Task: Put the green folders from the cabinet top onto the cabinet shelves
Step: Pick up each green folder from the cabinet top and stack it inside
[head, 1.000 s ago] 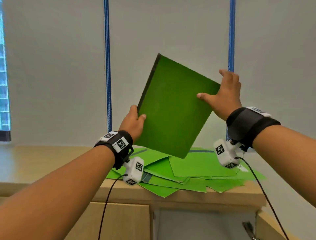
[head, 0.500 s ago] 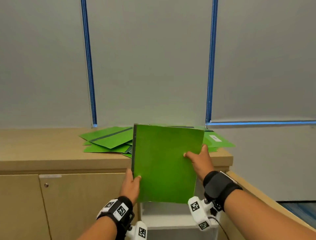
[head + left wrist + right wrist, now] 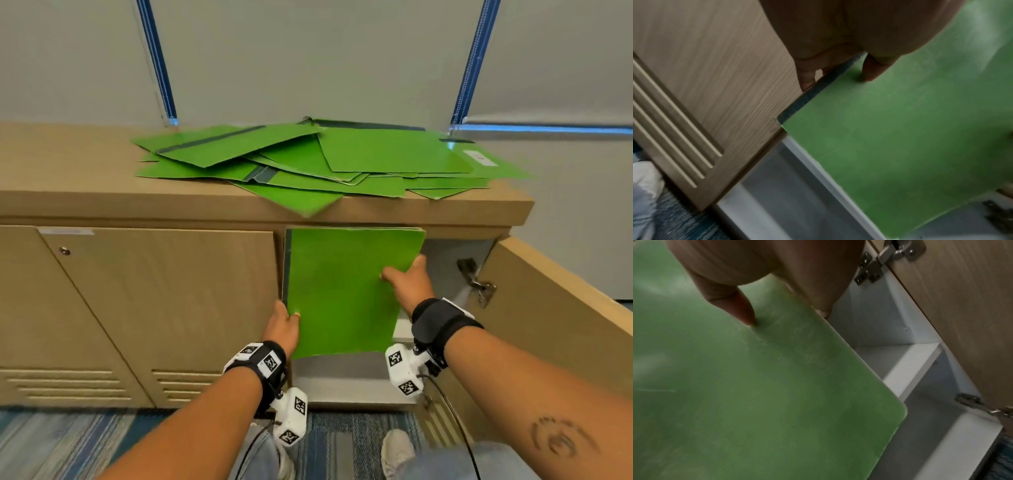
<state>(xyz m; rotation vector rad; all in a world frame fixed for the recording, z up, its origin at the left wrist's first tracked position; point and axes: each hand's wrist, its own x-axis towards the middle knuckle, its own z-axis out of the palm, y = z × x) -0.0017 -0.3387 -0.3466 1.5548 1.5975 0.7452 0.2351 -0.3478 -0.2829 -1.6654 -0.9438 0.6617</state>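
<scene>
I hold one green folder (image 3: 342, 291) upright in front of the open cabinet compartment, just under the cabinet top (image 3: 68, 195). My left hand (image 3: 282, 323) pinches its dark spine edge low on the left, thumb on the front face (image 3: 869, 71). My right hand (image 3: 407, 281) pinches its right edge, thumb on the face (image 3: 744, 314), fingers behind. In the wrist views the folder (image 3: 900, 129) (image 3: 756, 386) fills most of the picture. A loose pile of several green folders (image 3: 325, 161) lies on the cabinet top. A white shelf (image 3: 906, 366) shows inside the compartment.
The right cabinet door (image 3: 561, 308) stands open with metal hinges (image 3: 476, 281). The left doors (image 3: 154, 308) are closed. One folder corner (image 3: 308, 205) overhangs the top's front edge. Striped blue carpet (image 3: 68, 442) and my shoes (image 3: 397, 448) lie below.
The folder has come down from above the cabinet top to the front of the open compartment, both hands keeping hold. My view has dropped lower and closer to the cabinet.
</scene>
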